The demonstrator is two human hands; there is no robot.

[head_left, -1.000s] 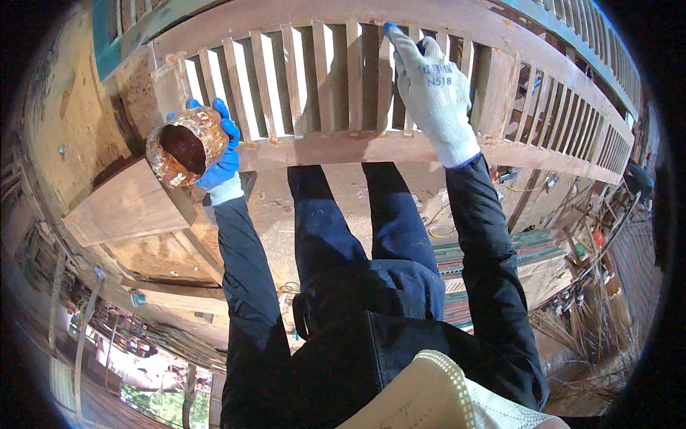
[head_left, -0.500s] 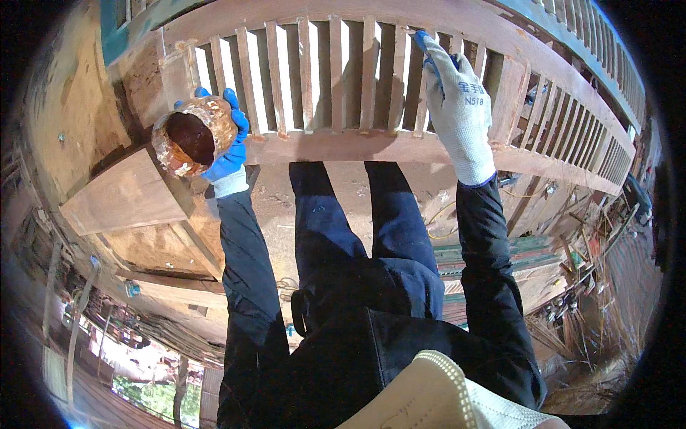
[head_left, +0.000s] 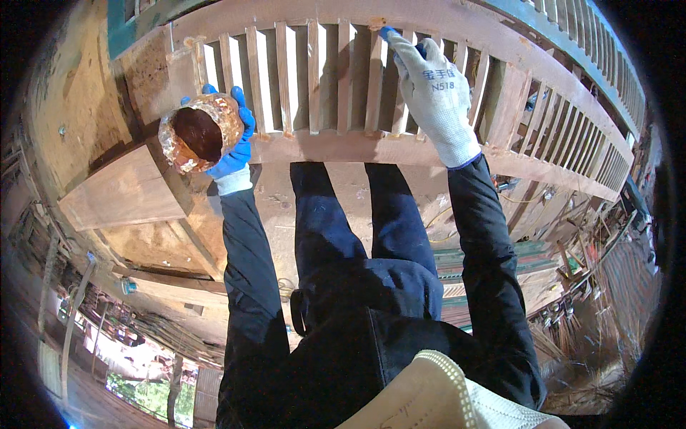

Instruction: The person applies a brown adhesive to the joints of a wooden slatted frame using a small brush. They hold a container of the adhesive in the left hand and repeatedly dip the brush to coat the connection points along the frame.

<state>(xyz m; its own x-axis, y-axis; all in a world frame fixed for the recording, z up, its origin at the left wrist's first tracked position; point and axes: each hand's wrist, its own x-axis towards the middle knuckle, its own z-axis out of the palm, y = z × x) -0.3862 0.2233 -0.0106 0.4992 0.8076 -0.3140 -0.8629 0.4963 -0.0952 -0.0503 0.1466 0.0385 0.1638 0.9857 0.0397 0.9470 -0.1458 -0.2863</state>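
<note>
My left hand (head_left: 241, 139), in a white knit glove with blue-coated fingers, grips a rounded pot (head_left: 227, 120) crusted with brown and whitish residue. Its mouth is tilted toward me and shows a dark reddish-brown inside. My right hand (head_left: 436, 89), gloved alike, reaches over a slatted wooden panel (head_left: 307, 146). One blue fingertip is stretched out against the far rail, by the head of a slat. Beside that fingertip lies an orange-brown smear (head_left: 377, 23). The other right fingers are partly hidden behind the hand, and no tool shows in it.
Farther right the panel carries on with a second set of slats (head_left: 572, 125). Blue-green slatted frames (head_left: 529, 21) lie beyond it. At left is a plain wooden board (head_left: 118, 189). Teal-edged panels (head_left: 493, 275) and scattered sticks (head_left: 564, 329) lie at lower right.
My right hand has shifted left along the far rail, and the brown smear now shows by its fingertip. The pot in my left hand has moved slightly right.
</note>
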